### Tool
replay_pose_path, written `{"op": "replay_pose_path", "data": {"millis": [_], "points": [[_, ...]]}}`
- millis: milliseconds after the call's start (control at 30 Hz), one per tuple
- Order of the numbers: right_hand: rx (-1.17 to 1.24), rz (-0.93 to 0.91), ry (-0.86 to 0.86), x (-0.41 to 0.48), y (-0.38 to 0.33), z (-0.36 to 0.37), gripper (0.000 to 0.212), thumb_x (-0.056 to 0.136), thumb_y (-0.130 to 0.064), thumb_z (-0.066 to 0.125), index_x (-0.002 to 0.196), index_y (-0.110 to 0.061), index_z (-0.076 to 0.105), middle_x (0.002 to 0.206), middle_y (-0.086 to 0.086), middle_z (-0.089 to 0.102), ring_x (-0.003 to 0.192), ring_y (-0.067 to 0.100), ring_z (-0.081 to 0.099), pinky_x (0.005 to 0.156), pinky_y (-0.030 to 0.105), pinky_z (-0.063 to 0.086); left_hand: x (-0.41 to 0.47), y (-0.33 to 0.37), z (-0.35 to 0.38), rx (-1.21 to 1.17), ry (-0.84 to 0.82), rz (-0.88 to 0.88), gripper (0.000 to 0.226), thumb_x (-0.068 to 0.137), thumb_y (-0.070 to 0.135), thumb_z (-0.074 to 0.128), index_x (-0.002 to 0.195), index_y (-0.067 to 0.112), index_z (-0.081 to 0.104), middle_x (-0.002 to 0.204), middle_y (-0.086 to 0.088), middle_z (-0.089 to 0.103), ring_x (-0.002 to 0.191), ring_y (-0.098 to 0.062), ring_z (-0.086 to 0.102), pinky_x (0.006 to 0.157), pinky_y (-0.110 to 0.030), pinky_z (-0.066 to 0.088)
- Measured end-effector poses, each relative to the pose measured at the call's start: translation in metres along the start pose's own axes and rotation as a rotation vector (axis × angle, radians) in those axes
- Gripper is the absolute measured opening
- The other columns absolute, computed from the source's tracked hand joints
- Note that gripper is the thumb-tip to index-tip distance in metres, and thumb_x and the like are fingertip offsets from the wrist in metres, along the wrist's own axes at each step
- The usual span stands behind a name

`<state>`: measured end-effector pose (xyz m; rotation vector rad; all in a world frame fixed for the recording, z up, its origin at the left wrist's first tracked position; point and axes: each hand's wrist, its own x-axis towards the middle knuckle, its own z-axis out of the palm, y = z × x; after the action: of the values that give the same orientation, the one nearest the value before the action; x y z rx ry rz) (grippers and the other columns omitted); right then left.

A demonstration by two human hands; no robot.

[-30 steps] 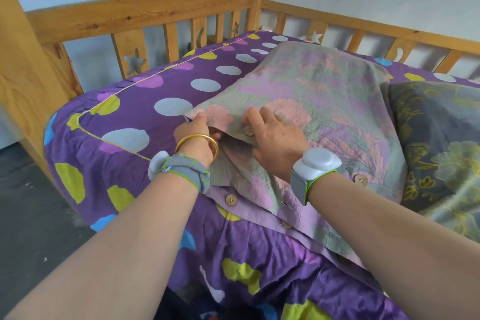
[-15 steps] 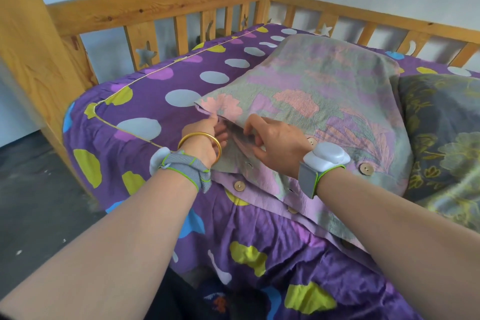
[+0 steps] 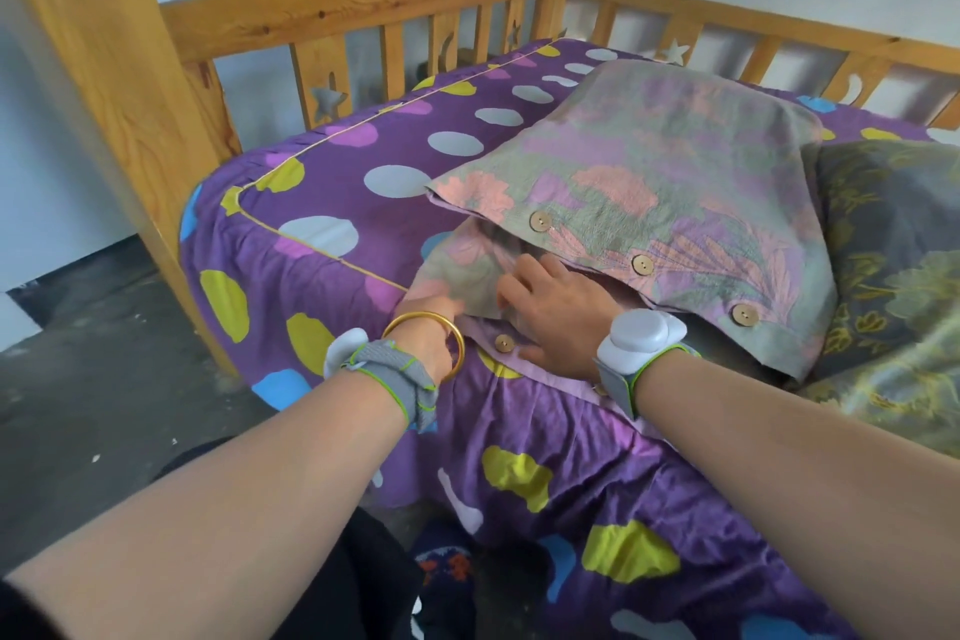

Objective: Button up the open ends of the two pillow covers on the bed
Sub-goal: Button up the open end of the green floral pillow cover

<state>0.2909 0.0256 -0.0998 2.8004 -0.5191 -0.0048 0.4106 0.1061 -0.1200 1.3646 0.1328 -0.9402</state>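
A pastel floral pillow cover (image 3: pixel 649 156) lies on the bed with its open end toward me. Its top flap carries three wooden buttons (image 3: pixel 642 265) in a row. A lilac lower flap (image 3: pixel 550 372) sticks out beneath, with one button (image 3: pixel 503 343) showing. My left hand (image 3: pixel 428 327) pinches a loose fold of the cover's fabric at the opening's left side. My right hand (image 3: pixel 558 312) lies flat with fingers spread on the fabric inside the gaping opening. A second pillow in a dark grey, yellow-flowered cover (image 3: pixel 893 250) sits to the right, and its open end is hidden.
The bed has a purple dotted sheet (image 3: pixel 332 203) and a wooden railing (image 3: pixel 358 10) along the far sides. A thick wooden post (image 3: pixel 104 68) stands at the left corner. Dark floor (image 3: pixel 93 379) lies left of the bed.
Both hands have dropped from the cover's left corner toward the lower flap. The right hand has opened flat inside the opening. The top flap's three buttons now show.
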Motion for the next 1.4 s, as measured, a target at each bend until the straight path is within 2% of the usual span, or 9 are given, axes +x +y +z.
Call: {"op": "replay_pose_path", "data": {"millis": [67,167,267,467,567,967,1200,1333,1400], "points": [[-0.066,0.047,-0.017,-0.004,-0.003,0.006,0.052,0.074,-0.036,0.069,0.114,-0.016,0.042,0.118,0.009,0.043,0.103,0.029,0.044,0.074,0.039,0.046,-0.004,-0.003,-0.004,0.063,-0.055,-0.04,0.016,0.091,0.008,0.055,0.103,0.015,0.049,0.072,-0.007,0.044,0.065,-0.02,0.049,0.061,-0.033,0.047],[-0.117,0.087,0.053,-0.006,-0.008,0.012,0.03,0.08,-0.014,0.046,0.11,-0.014,0.043,0.117,0.012,0.045,0.101,0.032,0.047,0.071,0.039,0.044,-0.012,-0.004,-0.008,0.164,-0.187,-0.159,0.019,0.096,0.014,0.048,0.078,0.008,0.048,0.068,-0.01,0.054,0.058,-0.019,0.054,0.08,-0.033,0.051],[-0.13,0.078,0.143,-0.008,-0.015,0.014,0.041,0.079,-0.013,0.018,0.095,-0.01,0.055,0.103,0.017,0.058,0.085,0.034,0.056,0.059,0.04,0.042,-0.017,-0.009,-0.009,0.3,-0.348,-0.198,0.021,0.096,0.017,0.045,0.079,0.01,0.054,0.048,-0.004,0.066,0.04,-0.012,0.063,0.052,-0.024,0.055],[-0.093,0.152,0.115,0.001,-0.008,0.017,0.02,0.079,-0.011,0.053,0.099,-0.007,0.058,0.094,0.014,0.06,0.079,0.035,0.061,0.055,0.039,0.046,-0.017,-0.015,0.002,0.272,-0.386,-0.176,0.022,0.095,0.002,0.045,0.076,0.006,0.054,0.068,-0.006,0.064,0.033,-0.009,0.061,0.026,-0.013,0.036],[0.152,0.299,0.081,0.003,-0.007,0.012,0.034,0.087,-0.017,0.05,0.12,-0.011,0.053,0.115,0.011,0.058,0.104,0.035,0.058,0.074,0.039,0.046,-0.012,-0.018,0.006,0.203,-0.371,-0.157,0.026,0.093,-0.005,0.046,0.07,0.003,0.053,0.042,-0.003,0.063,0.031,-0.008,0.06,0.027,-0.013,0.039],[0.647,0.561,0.211,0.015,-0.008,0.017,0.019,0.084,-0.027,0.054,0.093,-0.021,0.069,0.101,0.006,0.07,0.097,0.031,0.062,0.08,0.038,0.051,-0.002,-0.021,0.027,-0.029,-0.276,-0.072,0.017,0.092,-0.01,0.044,0.082,0.0,0.053,0.033,-0.005,0.057,0.027,-0.01,0.056,0.029,-0.02,0.045],[0.751,0.602,0.162,0.022,0.003,0.016,0.02,0.08,-0.023,0.055,0.086,-0.023,0.074,0.087,0.006,0.074,0.088,0.029,0.066,0.081,0.036,0.054,-0.001,-0.021,0.03,-0.124,-0.345,-0.093,0.021,0.095,-0.008,0.038,0.083,-0.001,0.053,0.094,-0.022,0.061,0.062,-0.018,0.072,0.062,-0.02,0.054],[0.775,0.593,0.191,0.023,0.004,0.016,0.018,0.082,-0.022,0.056,0.085,-0.022,0.073,0.086,0.005,0.073,0.088,0.028,0.066,0.08,0.034,0.053,0.003,-0.024,0.031,-0.128,-0.35,-0.075,0.022,0.095,-0.006,0.043,0.075,-0.001,0.052,0.046,-0.01,0.062,0.029,-0.009,0.057,0.038,-0.019,0.051],[0.784,0.602,0.213,0.024,0.005,0.016,0.018,0.083,-0.021,0.055,0.085,-0.021,0.073,0.084,0.005,0.072,0.086,0.028,0.065,0.078,0.031,0.051,0.009,-0.026,0.032,-0.081,-0.272,-0.064,0.012,0.094,-0.006,0.045,0.085,-0.001,0.051,0.056,-0.014,0.057,0.025,-0.007,0.053,0.032,-0.018,0.047]]}}
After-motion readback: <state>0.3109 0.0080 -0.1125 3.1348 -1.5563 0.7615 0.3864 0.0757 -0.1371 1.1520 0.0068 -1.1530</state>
